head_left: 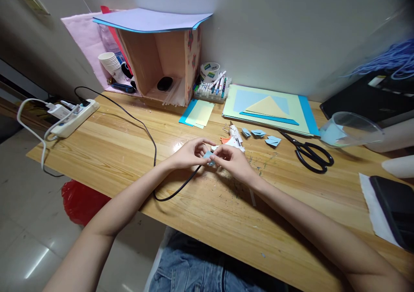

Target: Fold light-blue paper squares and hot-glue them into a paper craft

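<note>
Between my two hands is a small folded piece of light blue paper (pixel 209 155), held above the table. My left hand (pixel 190 153) pinches it from the left with thumb and fingers. From the right, my right hand (pixel 233 161) grips its edge with closed fingertips. Just behind my hands lies a white and orange hot glue gun (pixel 235 137), partly covered by my right hand. Its black cord runs under my hands. Several folded light blue paper pieces (pixel 258 133) rest right of the glue gun. Black-handled scissors (pixel 311 154) lie farther right.
A power strip (pixel 75 118) sits at the left, its cord looping over the table. At the back stand an open box (pixel 171 59), a marker tray (pixel 211 94) and stacked coloured paper (pixel 233 106). A clear plastic cup (pixel 351 130) and a phone (pixel 393 205) are at the right.
</note>
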A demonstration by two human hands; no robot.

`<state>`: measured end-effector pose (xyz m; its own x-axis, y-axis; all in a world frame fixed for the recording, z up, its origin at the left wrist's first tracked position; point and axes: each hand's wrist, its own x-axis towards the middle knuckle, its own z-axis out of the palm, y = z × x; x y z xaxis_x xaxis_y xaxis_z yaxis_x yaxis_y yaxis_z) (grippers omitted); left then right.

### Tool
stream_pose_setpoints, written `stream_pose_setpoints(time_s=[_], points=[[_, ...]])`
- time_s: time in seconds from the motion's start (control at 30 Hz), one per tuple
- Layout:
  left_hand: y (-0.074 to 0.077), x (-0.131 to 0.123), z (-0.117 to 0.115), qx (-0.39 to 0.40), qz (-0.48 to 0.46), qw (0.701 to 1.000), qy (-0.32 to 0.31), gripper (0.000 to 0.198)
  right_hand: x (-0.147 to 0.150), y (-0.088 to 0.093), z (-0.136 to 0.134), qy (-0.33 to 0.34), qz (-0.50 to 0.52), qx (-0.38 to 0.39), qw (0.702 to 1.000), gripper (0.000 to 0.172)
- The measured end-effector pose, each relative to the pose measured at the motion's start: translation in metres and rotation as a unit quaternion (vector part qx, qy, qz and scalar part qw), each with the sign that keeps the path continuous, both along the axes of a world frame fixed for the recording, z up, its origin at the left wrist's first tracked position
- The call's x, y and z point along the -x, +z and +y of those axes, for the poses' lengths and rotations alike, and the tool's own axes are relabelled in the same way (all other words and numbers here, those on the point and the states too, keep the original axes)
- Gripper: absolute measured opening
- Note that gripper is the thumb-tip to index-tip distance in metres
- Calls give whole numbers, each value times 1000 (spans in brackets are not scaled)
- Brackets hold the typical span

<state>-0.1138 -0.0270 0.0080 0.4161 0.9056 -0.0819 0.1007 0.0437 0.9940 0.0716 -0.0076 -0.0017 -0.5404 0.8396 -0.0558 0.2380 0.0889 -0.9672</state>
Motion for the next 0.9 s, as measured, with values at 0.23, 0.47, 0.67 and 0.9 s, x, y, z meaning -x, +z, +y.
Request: stream_pose_setpoints(time_s=[0.23,0.47,0.67,0.9], points=[[-1,-1,0,5,-6,1000,6,48,0,5,0,-11,-2,2,1000,23],[-4,-1,0,6,-11,1000,4,49,0,8,1,-17,10,29,999,23],[-3,-1,0,10,-9,1000,8,49,0,6,1,-3,18,33,999,25],[-2,-2,0,9,-9,1000,10,51,0,6,1,1,3,23,1000,21]])
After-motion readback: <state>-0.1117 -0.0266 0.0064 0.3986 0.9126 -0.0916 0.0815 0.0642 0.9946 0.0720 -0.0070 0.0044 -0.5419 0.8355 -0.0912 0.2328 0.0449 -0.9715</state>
